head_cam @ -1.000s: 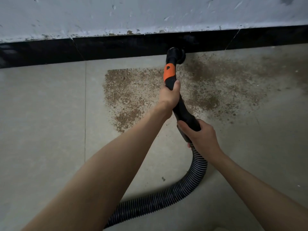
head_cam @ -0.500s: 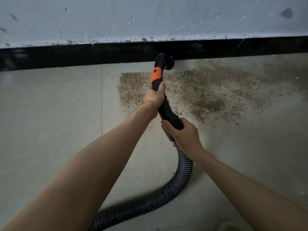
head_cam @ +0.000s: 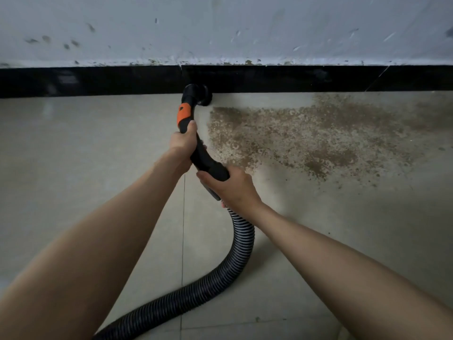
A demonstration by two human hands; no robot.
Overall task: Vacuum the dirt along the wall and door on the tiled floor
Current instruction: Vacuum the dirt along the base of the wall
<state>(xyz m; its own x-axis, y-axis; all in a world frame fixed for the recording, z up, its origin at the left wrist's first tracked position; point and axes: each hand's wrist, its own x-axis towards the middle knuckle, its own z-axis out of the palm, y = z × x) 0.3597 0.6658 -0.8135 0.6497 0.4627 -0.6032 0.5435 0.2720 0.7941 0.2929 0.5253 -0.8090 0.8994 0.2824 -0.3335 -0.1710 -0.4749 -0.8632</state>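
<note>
The vacuum nozzle (head_cam: 200,95), a round black head, sits on the tiled floor (head_cam: 73,168) at the far edge, touching or just beside the black skirting (head_cam: 98,81) at the foot of the wall (head_cam: 220,28). Whether it actually contacts the skirting cannot be told. A curved black wand (head_cam: 206,159) with an orange band (head_cam: 183,115) runs from the nozzle toward the near side.

The left hand (head_cam: 183,142) grips the wand just below the orange band, fingers wrapped around it. The right hand (head_cam: 232,186) grips the wand's near end, where it joins the ribbed black hose (head_cam: 241,244), fingers curled around it. The hose bends from the right hand toward the near side, then curves left across the floor to the bottom edge of the view.

The dirt (head_cam: 306,141), a brown granular patch, lies on the floor immediately right of the nozzle and wand and extends far to the right along the skirting. The floor left of the nozzle shows plain pale tile with a grout line (head_cam: 182,241) running near to far beneath the arms.

The wall above the skirting is pale, with scattered dark marks and chipped paint along its lower edge.
</note>
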